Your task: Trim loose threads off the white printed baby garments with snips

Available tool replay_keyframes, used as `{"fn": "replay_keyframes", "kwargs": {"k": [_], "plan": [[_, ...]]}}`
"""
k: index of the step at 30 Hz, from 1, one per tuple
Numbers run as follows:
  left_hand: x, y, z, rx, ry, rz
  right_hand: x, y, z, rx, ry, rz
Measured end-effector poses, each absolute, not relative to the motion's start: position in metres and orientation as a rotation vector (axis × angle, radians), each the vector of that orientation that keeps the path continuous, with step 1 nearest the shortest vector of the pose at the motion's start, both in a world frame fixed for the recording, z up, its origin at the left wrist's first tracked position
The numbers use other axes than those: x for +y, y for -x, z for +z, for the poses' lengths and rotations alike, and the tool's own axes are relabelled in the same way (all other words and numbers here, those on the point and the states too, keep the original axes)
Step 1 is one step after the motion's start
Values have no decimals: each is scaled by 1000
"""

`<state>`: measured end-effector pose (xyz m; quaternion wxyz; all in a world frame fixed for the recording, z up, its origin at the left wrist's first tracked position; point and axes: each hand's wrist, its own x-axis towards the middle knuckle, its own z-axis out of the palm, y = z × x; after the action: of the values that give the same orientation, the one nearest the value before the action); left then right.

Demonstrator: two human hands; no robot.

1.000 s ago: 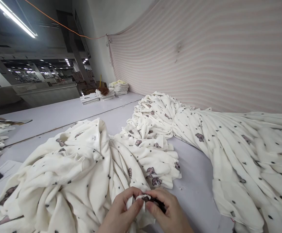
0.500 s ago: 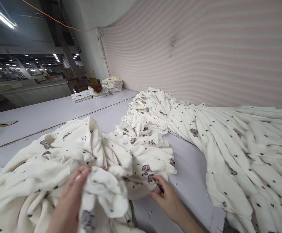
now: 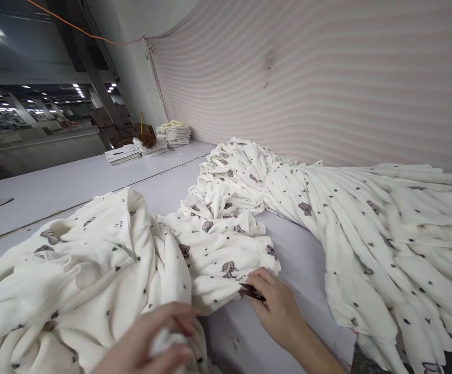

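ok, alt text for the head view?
Two bare hands work a heap of white printed garments on a pale table: left hand bunching fabric, right hand pinching a small dark object at a hem. More garments fan along a striped wall.

Bare left hand (image 3: 151, 343) noted low at the bottom edge, motion-blurred, fingers curled inward into a loose fist, knuckles turned up. Bare right hand (image 3: 278, 309) is stretched further forward and to the right, palm down, forearm (image 3: 321, 359) angled in from the lower right. Thumb and forefinger are pinched together (tips partly hidden). The hands are set apart.
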<state>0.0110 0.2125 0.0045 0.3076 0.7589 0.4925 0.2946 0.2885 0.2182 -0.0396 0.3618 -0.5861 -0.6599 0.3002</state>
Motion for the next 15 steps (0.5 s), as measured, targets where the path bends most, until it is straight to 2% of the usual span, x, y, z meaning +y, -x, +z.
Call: {"fn": "replay_keyframes", "kwargs": {"k": [2, 5, 10, 15], "plan": [[210, -49, -2, 1165, -2106, 486, 224, -282, -37, -1503, 1476, 1015], [219, -93, -16, 1184, -2112, 442, 236, -273, -43, -1285, 1463, 1258], [254, -105, -35, 1397, -1951, 538, 230, -290, -58, -1088, 1495, 1302], [266, -94, -43, 1490, -1818, 509, 193, -318, -69, -1129, 1464, 1162]]}}
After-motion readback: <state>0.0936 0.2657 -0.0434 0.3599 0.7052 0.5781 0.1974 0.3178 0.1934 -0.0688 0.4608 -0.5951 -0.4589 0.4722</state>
